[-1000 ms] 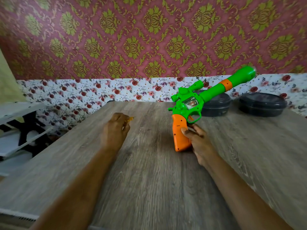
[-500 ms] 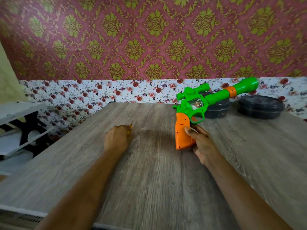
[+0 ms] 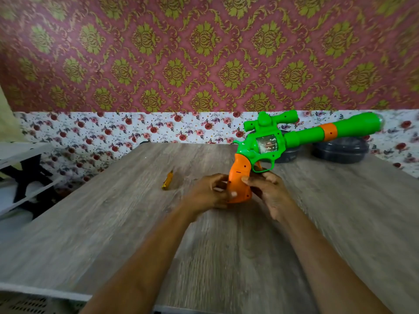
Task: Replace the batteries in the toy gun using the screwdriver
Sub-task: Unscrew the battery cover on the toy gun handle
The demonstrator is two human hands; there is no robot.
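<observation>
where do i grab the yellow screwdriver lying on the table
Take the screwdriver by its yellow handle, from above, pinching across its width. It lies flat on the table with its dark tip pointing away, so the near, thicker handle end is probably the easiest reach for the left hand.

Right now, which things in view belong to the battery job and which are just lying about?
Job: toy gun, its orange handle held by left hand and right hand; yellow screwdriver, lying loose on the table.
Lying about: two black containers behind the gun; white shelf at far left.
</observation>
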